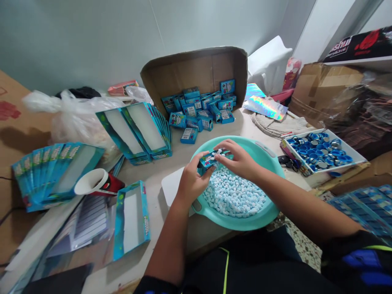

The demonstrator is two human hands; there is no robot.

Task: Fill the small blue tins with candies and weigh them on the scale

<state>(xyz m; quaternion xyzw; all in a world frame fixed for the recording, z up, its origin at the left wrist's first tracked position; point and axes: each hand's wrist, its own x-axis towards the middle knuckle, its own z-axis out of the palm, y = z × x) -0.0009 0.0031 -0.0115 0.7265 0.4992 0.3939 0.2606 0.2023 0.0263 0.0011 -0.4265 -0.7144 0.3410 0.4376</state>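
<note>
My left hand (197, 177) is wrapped round a small blue candy box (207, 160), held tilted above the left side of a turquoise basin (266, 212). At the box's open end, my right hand (232, 157) has its fingers closed round several small white candies (219, 154). Below both hands, the basin holds a heap of pale blue and white candies (239, 192). Part of the box is hidden by the fingers.
Blue candy boxes (196, 106) lie in and before a cardboard box (196, 67). Display trays (137, 130) stand left, near a paper cup (98, 182) and a single tray (130, 218). At right, a white box (352, 153) holds blue caps (321, 151).
</note>
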